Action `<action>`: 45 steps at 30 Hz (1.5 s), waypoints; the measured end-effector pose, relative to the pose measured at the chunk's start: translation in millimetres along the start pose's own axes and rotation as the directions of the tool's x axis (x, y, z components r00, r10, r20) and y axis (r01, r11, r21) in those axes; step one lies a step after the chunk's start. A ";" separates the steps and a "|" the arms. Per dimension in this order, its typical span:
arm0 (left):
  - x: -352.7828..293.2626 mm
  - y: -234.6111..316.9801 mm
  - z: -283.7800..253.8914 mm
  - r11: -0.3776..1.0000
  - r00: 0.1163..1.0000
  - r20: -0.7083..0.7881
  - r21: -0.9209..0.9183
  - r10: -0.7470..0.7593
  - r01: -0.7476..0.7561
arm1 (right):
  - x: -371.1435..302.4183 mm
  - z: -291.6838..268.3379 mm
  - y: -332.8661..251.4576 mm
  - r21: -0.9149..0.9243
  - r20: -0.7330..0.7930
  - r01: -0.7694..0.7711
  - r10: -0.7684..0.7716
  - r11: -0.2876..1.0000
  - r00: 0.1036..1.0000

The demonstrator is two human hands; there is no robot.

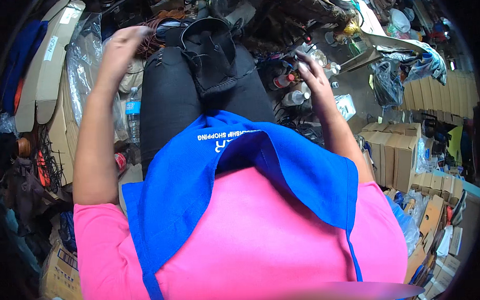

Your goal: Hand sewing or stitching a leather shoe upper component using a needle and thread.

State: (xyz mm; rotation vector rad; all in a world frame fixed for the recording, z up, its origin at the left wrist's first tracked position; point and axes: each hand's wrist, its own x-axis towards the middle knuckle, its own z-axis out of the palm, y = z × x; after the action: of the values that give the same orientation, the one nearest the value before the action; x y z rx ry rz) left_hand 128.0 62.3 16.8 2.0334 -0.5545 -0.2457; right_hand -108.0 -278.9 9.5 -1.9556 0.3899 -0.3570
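A black shoe-like piece (pixel 211 61) with a round, raised opening rests on my lap between my thighs, in dark trousers (pixel 169 94). Up and to its left, my left hand (pixel 123 47) is raised clear of it, blurred, with its fingers curled in. My right hand (pixel 315 77) is lifted off to the other side, near several plastic bottles, its fingers drawn together. Whatever either hand may hold is too small or smeared to make out. A blue apron (pixel 182 157) covers part of my lap.
Bottles (pixel 295 98) crowd my right side, one with a red cap (pixel 284 81). A water bottle (pixel 133 114) stands by my left thigh. Flattened cardboard (pixel 44 67) leans at the left; cardboard boxes (pixel 390 150) are stacked at the right. A plastic bag (pixel 388 81) lies beyond the bottles.
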 end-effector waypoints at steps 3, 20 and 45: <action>-10.0 39.5 49.3 0.923 0.907 0.270 0.121 0.324 -0.366 | 30.7 28.6 -48.0 -0.285 0.383 0.407 -0.286 0.868 0.878; 16.7 45.4 104.9 0.920 0.758 0.564 -0.008 0.327 -0.391 | 18.7 36.6 -58.3 -0.213 0.653 0.196 -0.010 0.957 0.757; 30.6 42.5 96.8 0.948 0.619 0.739 -0.084 0.266 -0.307 | 49.0 58.0 -76.9 -0.447 0.680 0.548 -0.129 0.707 0.721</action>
State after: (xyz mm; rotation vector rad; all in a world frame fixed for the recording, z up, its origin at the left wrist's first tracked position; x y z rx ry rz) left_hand 104.9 -44.8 6.4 1.7877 -1.4028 -0.9036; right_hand -31.2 -222.6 60.5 -2.6778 -0.3816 0.2260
